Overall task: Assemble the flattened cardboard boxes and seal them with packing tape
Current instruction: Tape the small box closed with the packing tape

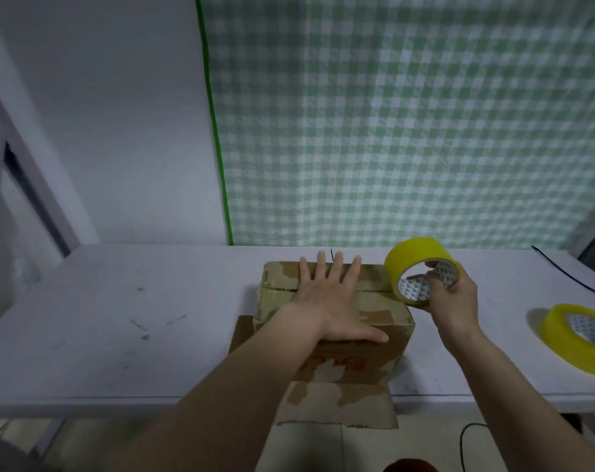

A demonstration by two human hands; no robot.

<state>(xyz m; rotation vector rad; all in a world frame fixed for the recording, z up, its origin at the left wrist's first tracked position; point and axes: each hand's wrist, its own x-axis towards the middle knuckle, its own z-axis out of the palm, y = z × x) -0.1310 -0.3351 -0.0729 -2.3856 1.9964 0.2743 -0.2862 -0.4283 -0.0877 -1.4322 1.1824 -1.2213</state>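
Head view: left hand point(333, 298) lies flat, fingers spread, pressing the cardboard box point(384, 321) top on the white table point(119, 318); right hand point(454, 298) grips yellow tape roll point(415, 267) at the box's right edge.

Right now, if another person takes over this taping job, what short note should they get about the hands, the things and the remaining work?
Left hand: flat, fingers straight, pressing on the top of the box.
Right hand: grips the tape roll at the box's right top edge, by the seam.
Spare roll: lies on the table, far right.
Done: box is set up, top flaps closed; some tape shows on the left part of the seam.
Left: tape the rest of the seam, cut it. The near bottom flap hangs open over the table edge.
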